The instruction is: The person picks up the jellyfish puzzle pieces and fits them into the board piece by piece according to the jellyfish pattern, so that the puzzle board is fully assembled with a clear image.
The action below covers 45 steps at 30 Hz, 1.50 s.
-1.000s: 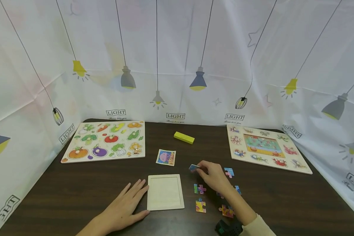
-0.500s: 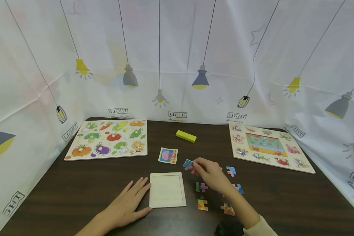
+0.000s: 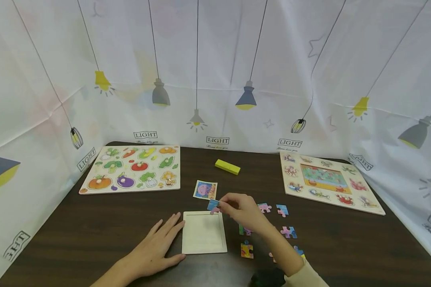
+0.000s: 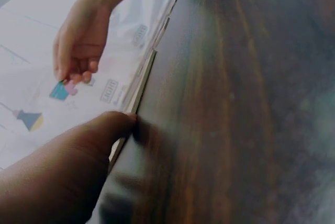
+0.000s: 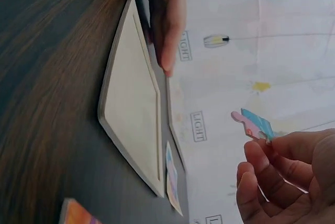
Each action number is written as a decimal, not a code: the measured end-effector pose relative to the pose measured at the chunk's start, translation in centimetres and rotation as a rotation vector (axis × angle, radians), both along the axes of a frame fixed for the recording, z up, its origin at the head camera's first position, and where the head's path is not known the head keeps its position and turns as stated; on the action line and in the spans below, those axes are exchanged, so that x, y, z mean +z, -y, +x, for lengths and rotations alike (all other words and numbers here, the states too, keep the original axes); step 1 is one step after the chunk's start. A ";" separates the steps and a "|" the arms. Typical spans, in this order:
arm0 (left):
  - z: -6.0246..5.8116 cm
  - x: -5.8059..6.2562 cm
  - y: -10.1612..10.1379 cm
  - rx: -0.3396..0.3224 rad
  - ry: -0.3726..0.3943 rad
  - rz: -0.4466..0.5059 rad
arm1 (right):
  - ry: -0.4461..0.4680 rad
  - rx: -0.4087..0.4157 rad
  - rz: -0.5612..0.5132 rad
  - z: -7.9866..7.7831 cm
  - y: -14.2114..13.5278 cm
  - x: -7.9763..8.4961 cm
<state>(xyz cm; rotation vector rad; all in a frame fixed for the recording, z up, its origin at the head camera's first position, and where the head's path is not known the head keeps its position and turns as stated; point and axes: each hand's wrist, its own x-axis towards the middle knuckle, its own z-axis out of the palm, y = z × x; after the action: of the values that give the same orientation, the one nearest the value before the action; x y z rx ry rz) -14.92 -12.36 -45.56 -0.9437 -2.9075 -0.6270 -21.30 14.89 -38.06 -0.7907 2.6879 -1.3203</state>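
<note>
Between thumb and fingertips my right hand (image 3: pixel 245 211) pinches a blue and pink jigsaw piece (image 3: pixel 213 205), raised near the far edge of a square wooden puzzle tray (image 3: pixel 204 233). In the right wrist view the same jigsaw piece (image 5: pixel 256 123) is tilted, clear of the tray (image 5: pixel 131 98). My left hand (image 3: pixel 153 247) lies flat with spread fingers, its fingertips and thumb touching the tray's left edge. Loose jigsaw pieces, such as a yellow one (image 3: pixel 247 250) and a blue and pink one (image 3: pixel 289 232), lie right of the tray, some partly hidden by my right arm.
A small picture card (image 3: pixel 205 189) lies behind the tray, and a yellow block (image 3: pixel 228 166) farther back. A vegetable puzzle board (image 3: pixel 133 169) sits at the back left, a sea animal board (image 3: pixel 330 181) at the back right. A dark object (image 3: pixel 267 278) is beside my right sleeve.
My right hand has carried the pinched jigsaw piece leftward, from above the loose pieces to the tray's far right corner. The left hand stays at the tray's edge.
</note>
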 end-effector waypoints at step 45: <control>-0.1 -0.2 0.0 -0.009 -0.024 -0.029 | 0.138 0.010 0.008 -1.9 5.8 -5.6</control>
<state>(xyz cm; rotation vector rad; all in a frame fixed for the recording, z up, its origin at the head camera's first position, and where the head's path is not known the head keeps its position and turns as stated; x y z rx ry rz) -15.02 -12.41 -45.73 -0.9608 -2.9006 -0.5711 -23.16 9.13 -43.69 -0.6845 2.5771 -1.3094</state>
